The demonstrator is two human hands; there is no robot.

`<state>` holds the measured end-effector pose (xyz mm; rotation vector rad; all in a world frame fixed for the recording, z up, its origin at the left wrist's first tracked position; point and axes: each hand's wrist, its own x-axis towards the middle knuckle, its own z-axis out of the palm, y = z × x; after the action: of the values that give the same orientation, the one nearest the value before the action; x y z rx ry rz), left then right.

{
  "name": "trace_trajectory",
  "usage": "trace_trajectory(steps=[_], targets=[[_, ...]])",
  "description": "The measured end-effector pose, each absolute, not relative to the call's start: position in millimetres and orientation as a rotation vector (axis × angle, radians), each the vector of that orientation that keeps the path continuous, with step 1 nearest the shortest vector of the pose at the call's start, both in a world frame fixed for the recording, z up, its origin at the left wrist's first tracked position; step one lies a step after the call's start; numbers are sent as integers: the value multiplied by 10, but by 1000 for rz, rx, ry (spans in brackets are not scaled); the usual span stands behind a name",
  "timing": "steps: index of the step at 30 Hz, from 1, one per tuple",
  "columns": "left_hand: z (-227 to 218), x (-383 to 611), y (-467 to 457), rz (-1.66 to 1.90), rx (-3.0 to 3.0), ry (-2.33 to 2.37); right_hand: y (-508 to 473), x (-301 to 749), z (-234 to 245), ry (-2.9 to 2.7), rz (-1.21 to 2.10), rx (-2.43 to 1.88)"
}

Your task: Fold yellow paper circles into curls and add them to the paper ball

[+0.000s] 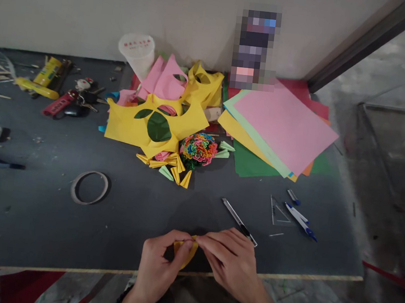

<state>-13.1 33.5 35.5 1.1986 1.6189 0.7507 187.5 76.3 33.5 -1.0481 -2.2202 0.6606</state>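
Both hands are at the near edge of the dark grey table top [36,221], centre of view. The left hand [156,267] is curled, thumb and fingers pinching the small yellow folded paper piece [184,256] from its left side. The right hand [230,263] comes in from the right, fingertips pressed onto the top edge of the same piece. Both hands grip it, and the fingertips meet above it. The paper piece sits just over the table's near edge, mostly covered by the fingers.

Just right of and beyond the right hand lies a slim silver utility knife [238,221], diagonal, its near tip close to the knuckles. Further right are a clear plastic set square [280,212] and blue-and-white pens [301,219]. To the left, well apart from the hands, a flat grey tape ring [89,187] lies on the table.

In the middle of the table, beyond the hands, is a ball of rolled multicoloured paper strips [198,149], with small folded yellow paper triangles [177,168] just near-left of it. Behind those is a pile of yellow cut sheets with round holes [125,126], with pink scraps behind it. At far right is a fanned stack of coloured paper sheets, pink on top [284,126]. By the far wall stands an upturned translucent plastic cup [137,53]. At far left are a bunch of keys with a red tag [70,101] and a yellow tube [37,88].
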Motion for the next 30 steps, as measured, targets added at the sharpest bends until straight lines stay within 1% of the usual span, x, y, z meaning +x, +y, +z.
trace_trajectory(steps=[5,11,17,20,24,27,30], targets=[[353,-113,325,766,1146,1630,749,1909,312,-2333,457,-980],[336,-114,332,779,872,1528,753,1960,422,-2557,-5,-739],[290,-136,339,777,641,1393,789,2018,529,-2683,-350,-488],[265,-145,310,772,659,1374,795,2052,534,-2656,-316,-459],[277,-140,278,797,925,1519,761,2020,474,-2622,-169,-641],[311,-123,276,816,1189,1655,738,1932,392,-2467,73,-862],[334,-113,279,817,1362,1663,729,1849,345,-2335,295,-975]])
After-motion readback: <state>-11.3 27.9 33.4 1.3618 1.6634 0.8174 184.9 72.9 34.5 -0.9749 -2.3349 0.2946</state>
